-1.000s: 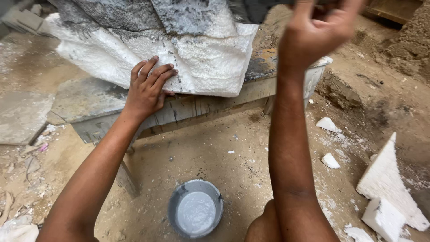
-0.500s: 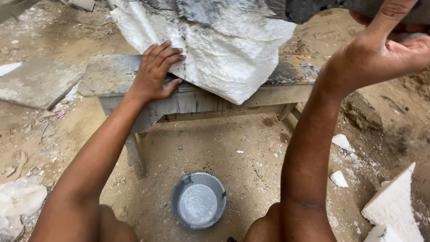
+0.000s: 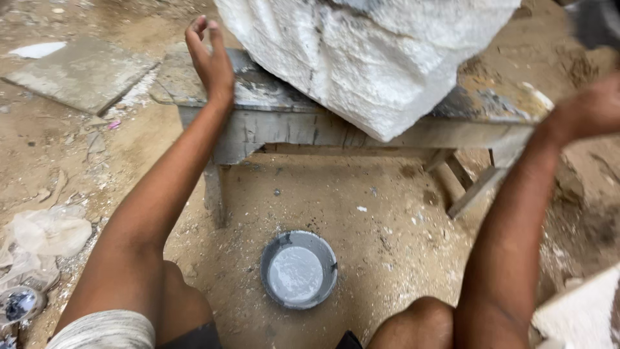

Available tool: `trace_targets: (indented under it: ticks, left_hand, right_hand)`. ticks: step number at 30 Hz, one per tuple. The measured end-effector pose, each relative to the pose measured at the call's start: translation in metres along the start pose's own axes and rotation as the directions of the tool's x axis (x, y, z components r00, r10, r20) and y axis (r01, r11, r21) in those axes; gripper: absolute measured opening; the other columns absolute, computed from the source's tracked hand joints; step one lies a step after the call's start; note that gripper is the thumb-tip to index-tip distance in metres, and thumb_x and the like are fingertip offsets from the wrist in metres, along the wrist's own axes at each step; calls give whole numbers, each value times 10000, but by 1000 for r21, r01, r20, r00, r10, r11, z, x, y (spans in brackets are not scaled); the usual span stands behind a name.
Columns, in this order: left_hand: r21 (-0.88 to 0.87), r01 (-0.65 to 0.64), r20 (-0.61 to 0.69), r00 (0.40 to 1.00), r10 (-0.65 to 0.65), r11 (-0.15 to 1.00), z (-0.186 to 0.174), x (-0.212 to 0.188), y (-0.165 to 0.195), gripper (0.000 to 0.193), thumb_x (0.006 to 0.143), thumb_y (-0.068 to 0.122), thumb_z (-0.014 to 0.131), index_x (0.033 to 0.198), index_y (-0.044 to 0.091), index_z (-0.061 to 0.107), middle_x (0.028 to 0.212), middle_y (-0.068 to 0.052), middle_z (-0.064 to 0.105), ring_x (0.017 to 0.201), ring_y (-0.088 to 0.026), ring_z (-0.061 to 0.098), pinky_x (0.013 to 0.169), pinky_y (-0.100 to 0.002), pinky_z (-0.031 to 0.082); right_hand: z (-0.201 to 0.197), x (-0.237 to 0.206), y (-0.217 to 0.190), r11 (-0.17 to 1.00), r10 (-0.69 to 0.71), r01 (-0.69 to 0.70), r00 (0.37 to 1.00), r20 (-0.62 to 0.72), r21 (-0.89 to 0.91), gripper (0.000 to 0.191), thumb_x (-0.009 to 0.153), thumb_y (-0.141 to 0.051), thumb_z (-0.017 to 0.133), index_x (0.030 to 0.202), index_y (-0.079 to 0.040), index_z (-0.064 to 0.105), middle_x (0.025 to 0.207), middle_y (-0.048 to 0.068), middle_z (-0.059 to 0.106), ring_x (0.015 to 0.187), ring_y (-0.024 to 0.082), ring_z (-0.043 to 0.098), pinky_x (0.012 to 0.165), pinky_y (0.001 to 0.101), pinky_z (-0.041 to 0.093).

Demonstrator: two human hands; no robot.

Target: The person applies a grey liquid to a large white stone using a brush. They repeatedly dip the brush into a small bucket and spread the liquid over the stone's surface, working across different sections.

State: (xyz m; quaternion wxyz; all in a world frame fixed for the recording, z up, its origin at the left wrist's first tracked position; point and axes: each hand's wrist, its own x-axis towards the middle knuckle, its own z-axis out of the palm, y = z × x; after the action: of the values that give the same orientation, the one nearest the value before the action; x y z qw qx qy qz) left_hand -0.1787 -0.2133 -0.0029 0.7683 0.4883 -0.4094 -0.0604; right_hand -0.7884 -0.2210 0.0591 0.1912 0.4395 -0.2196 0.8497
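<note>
1 rough white stone block, chalky, angular, overhangs worn wooden tabletop. Left hand fingers loosely spread, resting on tabletop, gripping nothing. Right hand blurred, grip unclear. 1 round grey metal bowl on sandy floor.

white block with grey streaks; grey, paint-smeared wooden surface; grey bowl holding pale grey liquid; sandy brown floor; grey slab; white-grey striped cloth.
</note>
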Motion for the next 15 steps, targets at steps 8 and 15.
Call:
trace_targets:
  ticks: [8, 15]
  left_hand:
    - [-385, 534, 424, 827, -370, 753, 27, 8, 2, 816, 1009, 563, 491, 1604, 43, 286, 1679, -175, 271, 1558, -338, 198, 1275, -541, 157]
    - [-119, 582, 316, 790, -525, 805, 48, -10, 31, 998, 1029, 548, 503, 1582, 80, -183, 1703, -175, -32, 1578, -337, 77, 1258, -563, 41]
  right_hand:
    - [63, -109, 16, 921, 371, -346, 920, 128, -179, 274, 972, -292, 736, 1052, -45, 651, 1075, 86, 819, 961, 191, 833, 861, 388, 672]
    - [105, -150, 8, 959, 282, -281, 955, 96, -30, 201, 975, -142, 751, 1016, -20, 596, 1100, 99, 812, 1020, 174, 789, 906, 330, 633]
